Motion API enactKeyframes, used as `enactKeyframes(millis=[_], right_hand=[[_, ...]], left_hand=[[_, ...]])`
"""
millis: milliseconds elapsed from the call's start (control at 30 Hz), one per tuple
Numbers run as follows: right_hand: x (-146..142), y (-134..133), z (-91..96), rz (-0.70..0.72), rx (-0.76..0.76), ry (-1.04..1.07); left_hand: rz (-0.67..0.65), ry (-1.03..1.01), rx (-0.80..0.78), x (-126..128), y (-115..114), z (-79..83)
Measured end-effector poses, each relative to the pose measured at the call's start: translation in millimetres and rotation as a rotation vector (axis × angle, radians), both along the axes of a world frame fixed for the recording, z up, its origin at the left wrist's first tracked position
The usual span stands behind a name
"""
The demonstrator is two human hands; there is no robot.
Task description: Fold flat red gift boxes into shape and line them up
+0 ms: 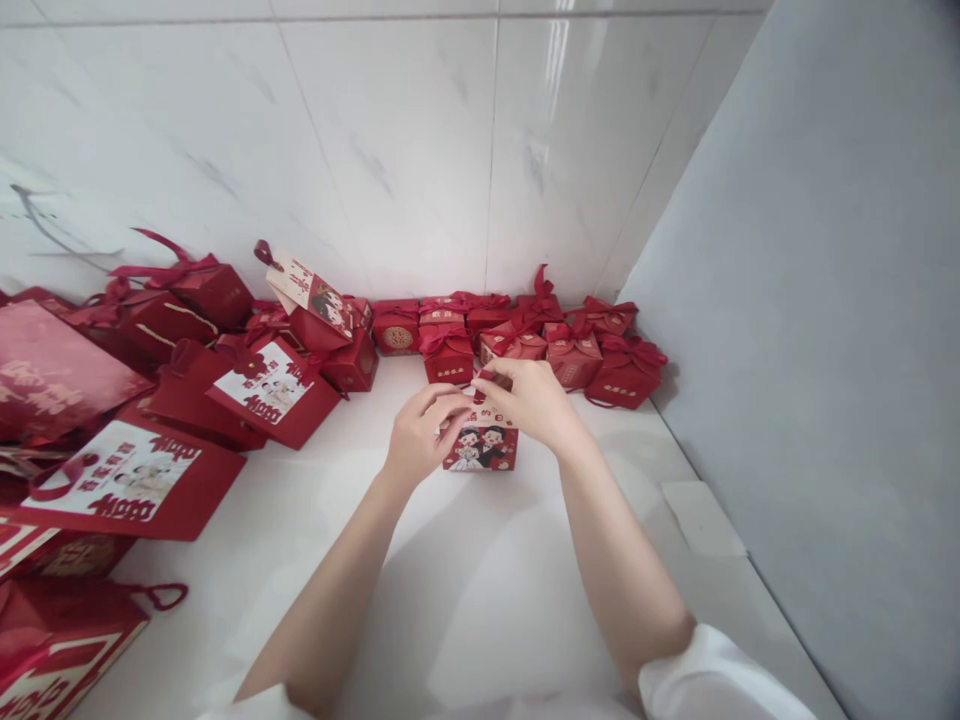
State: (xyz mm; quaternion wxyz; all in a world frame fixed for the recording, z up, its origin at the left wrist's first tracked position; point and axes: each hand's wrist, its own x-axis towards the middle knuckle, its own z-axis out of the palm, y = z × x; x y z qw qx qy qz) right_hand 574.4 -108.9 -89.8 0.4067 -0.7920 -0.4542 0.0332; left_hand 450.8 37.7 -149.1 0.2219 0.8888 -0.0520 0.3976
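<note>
A small red gift box with a cartoon bride and groom on its front stands upright on the white surface, between my hands. My right hand pinches a dark red ribbon at the peaked top of this box. My left hand is closed at the box's upper left side, thumb and fingers brought together by the ribbon. The exact grip of its fingertips is partly hidden.
Red favor boxes with bows line the tiled wall. Larger red gift bags crowd the left side. A cream-topped box leans on others. A grey panel borders the right, with a white flat piece beside it.
</note>
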Motion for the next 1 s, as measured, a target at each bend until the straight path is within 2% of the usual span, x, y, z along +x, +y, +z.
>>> enactKeyframes(millis=[300,400,500,633,767,900,1000], right_hand=[[1,0,-0.2,-0.016,0.029,-0.006],[1,0,0.1,0.011,0.046,-0.005],[-3,-1,2.3,0.072,0.055,-0.021],[-12,-1,7.4,0.193,0.083,-0.022],[-15,1,7.9,0.241,0.087,0.065],[-8,3,1.7,0.206,0.034,0.153],[-4,3,-2.2,0.218,-0.014,0.213]], left_hand=[[0.022,0.041,0.008,2,-2,-5.7],[0.068,0.008,-0.073,2,-5,-6.4],[0.138,0.043,-0.237,1,-8,2.0],[0.080,0.235,-0.346,-5,-5,22.9],[0.034,0.316,-0.307,-11,4,34.8],[0.048,0.336,-0.204,-11,12,33.0],[0.060,0.329,-0.206,-10,15,29.7]])
